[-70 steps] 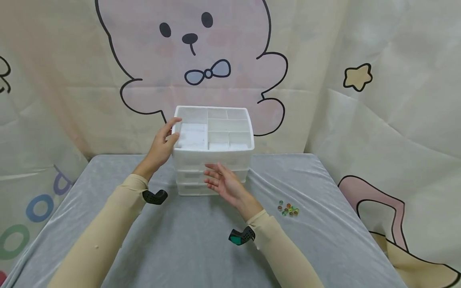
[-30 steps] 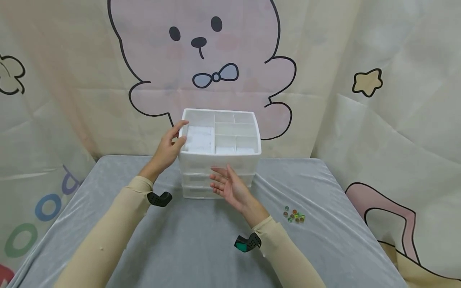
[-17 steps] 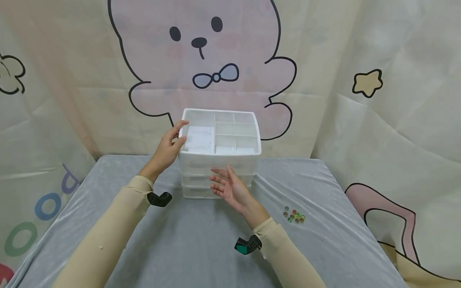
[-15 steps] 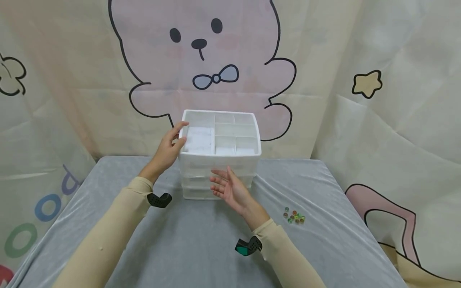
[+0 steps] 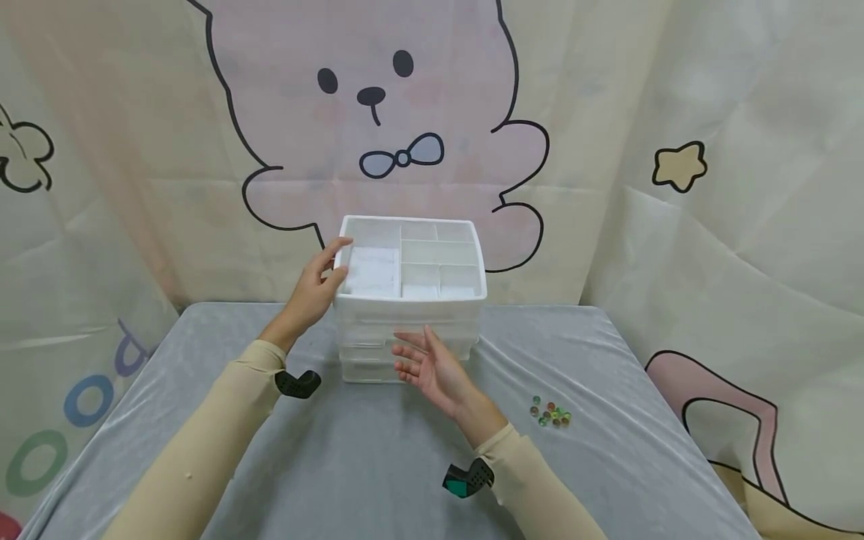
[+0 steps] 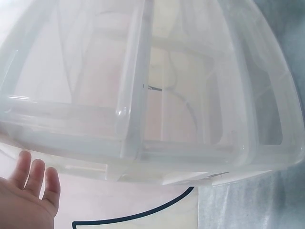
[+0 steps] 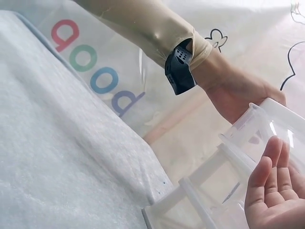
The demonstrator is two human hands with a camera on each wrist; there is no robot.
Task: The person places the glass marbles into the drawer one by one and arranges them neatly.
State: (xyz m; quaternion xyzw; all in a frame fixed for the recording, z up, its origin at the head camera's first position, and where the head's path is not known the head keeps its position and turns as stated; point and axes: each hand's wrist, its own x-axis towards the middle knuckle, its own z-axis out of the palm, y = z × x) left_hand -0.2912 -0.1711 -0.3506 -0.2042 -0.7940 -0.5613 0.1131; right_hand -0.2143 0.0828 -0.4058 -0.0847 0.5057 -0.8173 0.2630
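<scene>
Far left, the black wrist camera [image 5: 297, 385] sits at the sleeve cuff, presumably placed there to look along the fingers. Next, the left hand [image 5: 313, 291] grasps the left rim of the white drawer unit [image 5: 371, 318]: index fingertip over the edge, thumb nearer the front corner. Reads as a steadying hold, taken high where the rim gives purchase. Left wrist view shows three other fingertips by the side; contact there cannot be told. The unit stands upright toward the far part of the tabletop [image 5: 351, 457], drawer fronts to the person, likely so both hands reach it. Its divided top tray [image 5: 374, 279] faces up. Before the drawer fronts, the right hand [image 5: 439, 377] is free: fingers extended, palm up and leftward, grasping nothing; touch on the fronts not resolved. Farther right, apart from the unit, coloured marbles [image 5: 551, 406] lie in a loose cluster beyond the right forearm, a spot that plausibly leaves space before the drawers while staying within reach.
</scene>
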